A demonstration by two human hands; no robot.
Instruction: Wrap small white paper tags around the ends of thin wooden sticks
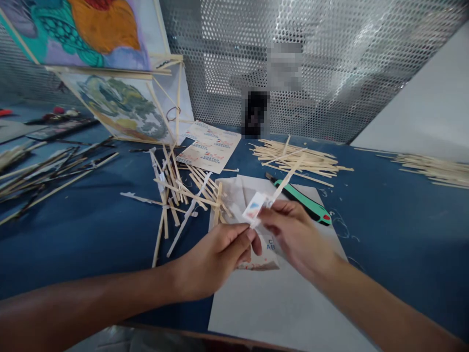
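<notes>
A thin bamboo stick [291, 174] slants up and away between my hands. My left hand [220, 249] pinches its near end with the thumb and forefinger. Around its middle, my right hand [298, 232] grips a small piece of sandpaper [253, 205], printed side out in white with blue and red. The part of the stick under the fingers is hidden. Below the hands, another printed piece of sandpaper [269, 254] lies on a white paper sheet [264, 308]. A green utility knife [306, 200] rests just beyond my right hand.
Loose bamboo sticks [176, 183] lie left of the hands, some wrapped in white. A sandpaper sheet [212, 146] lies behind them. Another stick pile [304, 159] is at the back. Painted panels [120, 105] stand at left, near dark sticks [54, 171], before a perforated metal screen [227, 58].
</notes>
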